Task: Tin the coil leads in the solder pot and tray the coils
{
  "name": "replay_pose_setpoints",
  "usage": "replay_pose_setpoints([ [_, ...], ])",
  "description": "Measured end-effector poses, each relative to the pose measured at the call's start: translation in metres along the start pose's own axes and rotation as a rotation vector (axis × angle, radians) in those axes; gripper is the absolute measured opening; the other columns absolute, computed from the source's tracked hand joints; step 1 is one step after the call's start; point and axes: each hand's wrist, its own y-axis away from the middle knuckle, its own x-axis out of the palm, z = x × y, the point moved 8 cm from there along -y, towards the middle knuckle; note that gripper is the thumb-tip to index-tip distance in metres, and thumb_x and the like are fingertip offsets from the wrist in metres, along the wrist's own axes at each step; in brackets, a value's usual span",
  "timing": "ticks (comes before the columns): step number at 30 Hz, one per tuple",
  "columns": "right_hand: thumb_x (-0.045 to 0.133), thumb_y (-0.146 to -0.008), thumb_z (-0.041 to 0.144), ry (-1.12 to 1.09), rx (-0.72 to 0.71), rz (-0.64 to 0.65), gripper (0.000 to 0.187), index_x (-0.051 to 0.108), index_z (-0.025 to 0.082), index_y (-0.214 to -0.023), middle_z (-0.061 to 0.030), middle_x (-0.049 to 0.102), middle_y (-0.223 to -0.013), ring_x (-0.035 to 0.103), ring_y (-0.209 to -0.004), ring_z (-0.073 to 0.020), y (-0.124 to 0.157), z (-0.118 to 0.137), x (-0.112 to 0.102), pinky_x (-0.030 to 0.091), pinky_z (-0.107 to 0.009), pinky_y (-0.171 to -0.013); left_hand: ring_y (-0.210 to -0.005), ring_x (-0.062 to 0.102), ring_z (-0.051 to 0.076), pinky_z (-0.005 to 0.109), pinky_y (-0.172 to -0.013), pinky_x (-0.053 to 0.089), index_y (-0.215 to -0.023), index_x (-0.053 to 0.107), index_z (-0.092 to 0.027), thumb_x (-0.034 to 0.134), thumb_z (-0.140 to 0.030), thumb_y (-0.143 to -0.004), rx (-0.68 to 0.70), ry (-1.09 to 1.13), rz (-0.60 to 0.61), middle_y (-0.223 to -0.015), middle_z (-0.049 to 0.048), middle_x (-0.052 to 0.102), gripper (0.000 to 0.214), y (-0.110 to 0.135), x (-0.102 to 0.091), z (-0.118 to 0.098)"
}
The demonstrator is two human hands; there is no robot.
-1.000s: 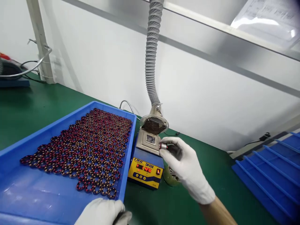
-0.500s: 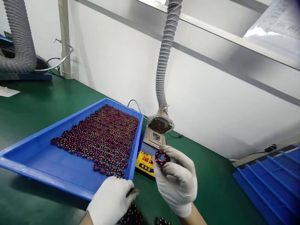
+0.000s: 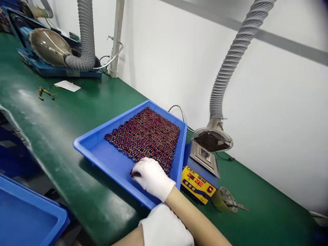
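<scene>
My right hand (image 3: 151, 178), in a white glove, reaches across into the blue tray (image 3: 94, 154). Its fingers are closed on a dark ring coil with red bands (image 3: 131, 173), low on the tray floor beside the nearest row. Many similar ring coils (image 3: 143, 135), dark with red and copper-coloured bands, lie packed in rows in the tray. My left hand (image 3: 166, 227), also white-gloved, is at the bottom of the view, below the right forearm and near the tray's front corner. Its fingers are hidden.
Right of the tray stands a heating unit with a yellow display panel (image 3: 196, 184), under an extraction hood (image 3: 213, 138) on a grey hose. Pliers (image 3: 46, 93) and white paper (image 3: 67, 85) lie on the green table. Another blue tray (image 3: 28, 212) sits lower left.
The view has swung left. My right hand, with a ring coil pinched up beside the heating unit before, has moved left and down into the tray. My left hand now lies under the right forearm.
</scene>
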Motion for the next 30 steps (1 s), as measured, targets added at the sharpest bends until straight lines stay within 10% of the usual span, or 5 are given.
replay_pose_setpoints([
  [9, 0.063, -0.081, 0.037, 0.124, 0.014, 0.02, 0.031, 0.063, 0.019, -0.106, -0.0135, 0.046, -0.137, 0.039, -0.126, -0.0351, 0.007, -0.017, -0.012, 0.04, -0.051, -0.099, -0.05, 0.059, 0.019, 0.033, -0.049, 0.035, -0.066, 0.067, -0.024, 0.059, -0.051, -0.081, 0.031, -0.109, 0.056, -0.053, 0.0041, 0.065, 0.032, 0.003, 0.002, -0.001],
  [16, 0.051, -0.092, 0.019, -0.137, 0.295, -0.36, 0.02, 0.059, 0.021, -0.11, -0.006, 0.062, -0.115, 0.056, -0.108, -0.0168, 0.134, -0.035, -0.082, 0.044, -0.035, -0.097, -0.059, 0.062, 0.019, 0.034, -0.053, 0.026, -0.067, 0.062, -0.023, 0.061, -0.043, -0.084, -0.033, -0.12, -0.026, -0.063, -0.003, 0.068, 0.026, 0.017, -0.038, -0.013],
  [20, 0.054, -0.088, 0.016, -0.178, 0.552, -0.309, 0.023, 0.057, 0.022, -0.111, -0.0069, 0.062, -0.113, 0.057, -0.105, -0.0192, 0.223, -0.022, -0.047, 0.048, -0.036, -0.092, -0.059, 0.058, 0.016, 0.031, -0.058, 0.028, -0.067, 0.062, -0.024, 0.054, -0.041, -0.09, -0.059, 0.105, 0.071, -0.063, -0.0059, 0.068, 0.029, 0.019, -0.041, -0.007],
  [25, 0.075, -0.072, 0.029, -0.065, 0.502, -0.177, 0.034, 0.061, 0.023, -0.103, -0.0085, 0.063, -0.113, 0.057, -0.106, -0.0295, 0.255, 0.018, 0.03, 0.05, -0.046, -0.087, -0.066, 0.057, 0.016, 0.027, -0.063, 0.03, -0.073, 0.065, -0.023, 0.051, -0.044, -0.09, -0.196, 0.199, 0.125, -0.069, -0.0038, 0.068, 0.03, 0.022, -0.035, 0.004],
  [30, 0.071, -0.072, 0.01, -0.097, 0.501, -0.42, 0.019, 0.064, 0.019, -0.087, -0.009, 0.066, -0.101, 0.06, -0.094, -0.026, 0.253, 0.009, 0.015, 0.051, -0.041, -0.08, -0.059, 0.055, 0.015, 0.025, -0.057, 0.031, -0.067, 0.064, -0.022, 0.05, -0.038, -0.089, -0.281, 0.13, 0.2, -0.061, -0.0033, 0.064, 0.031, 0.01, -0.039, 0.006],
])
